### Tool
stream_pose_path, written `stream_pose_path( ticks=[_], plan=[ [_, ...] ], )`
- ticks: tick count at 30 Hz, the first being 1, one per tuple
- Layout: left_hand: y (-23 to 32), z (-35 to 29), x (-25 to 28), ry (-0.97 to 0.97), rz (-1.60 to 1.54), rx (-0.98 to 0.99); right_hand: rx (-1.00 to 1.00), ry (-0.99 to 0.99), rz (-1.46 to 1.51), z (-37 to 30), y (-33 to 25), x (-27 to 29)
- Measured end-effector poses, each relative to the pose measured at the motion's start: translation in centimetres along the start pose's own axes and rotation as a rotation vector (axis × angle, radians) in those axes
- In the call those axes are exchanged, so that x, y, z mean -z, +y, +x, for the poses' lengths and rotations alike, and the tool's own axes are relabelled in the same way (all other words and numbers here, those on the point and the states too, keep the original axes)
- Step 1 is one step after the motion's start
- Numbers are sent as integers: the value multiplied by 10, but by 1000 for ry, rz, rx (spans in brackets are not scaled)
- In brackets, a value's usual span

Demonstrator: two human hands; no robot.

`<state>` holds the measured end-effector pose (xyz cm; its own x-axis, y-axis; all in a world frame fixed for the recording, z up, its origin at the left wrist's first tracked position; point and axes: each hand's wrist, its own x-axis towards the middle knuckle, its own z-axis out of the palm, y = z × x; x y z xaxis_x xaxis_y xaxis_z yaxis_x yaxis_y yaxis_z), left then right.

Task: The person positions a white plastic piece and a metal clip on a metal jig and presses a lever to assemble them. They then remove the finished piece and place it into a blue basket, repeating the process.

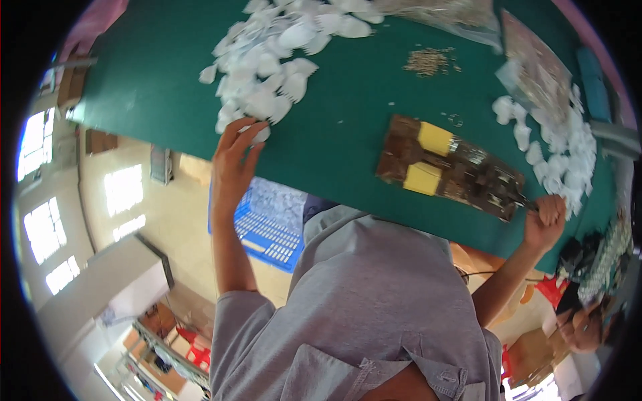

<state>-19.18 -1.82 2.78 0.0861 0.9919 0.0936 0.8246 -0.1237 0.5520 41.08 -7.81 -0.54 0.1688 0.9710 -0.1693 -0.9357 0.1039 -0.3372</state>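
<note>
My left hand (234,160) reaches over the near edge of the green table (334,134), fingers spread, fingertips touching a white shell-shaped piece (257,132) at the foot of a big heap of such white pieces (267,73). My right hand (545,219) is closed in a fist around the thin metal handle (528,202) at the end of a brown bench tool (461,170). The tool lies flat on the table and has two yellow blocks (428,157) on it. My grey shirt (374,301) fills the lower middle.
A second heap of white pieces (568,157) lies at the right, beside my right hand. A small pile of tiny metal bits (428,61) and clear plastic bags (461,17) sit farther back. A blue crate (267,224) shows below the table edge. Another person's hand (580,329) is at lower right.
</note>
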Motion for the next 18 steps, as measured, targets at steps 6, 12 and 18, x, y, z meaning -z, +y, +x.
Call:
stream_pose_path(
  ticks=[6, 12, 18],
  plan=[
    [-15, -3, 19, -57, -6, 8, 507, 549, -899, 10, 28, -7],
    [46, 0, -4, 40, -594, 154, 547, 9, -1898, 44, 67, -84],
    [157, -4, -83, -426, -1089, 73, 631, -788, -2421, 102, 87, -87]
  ],
)
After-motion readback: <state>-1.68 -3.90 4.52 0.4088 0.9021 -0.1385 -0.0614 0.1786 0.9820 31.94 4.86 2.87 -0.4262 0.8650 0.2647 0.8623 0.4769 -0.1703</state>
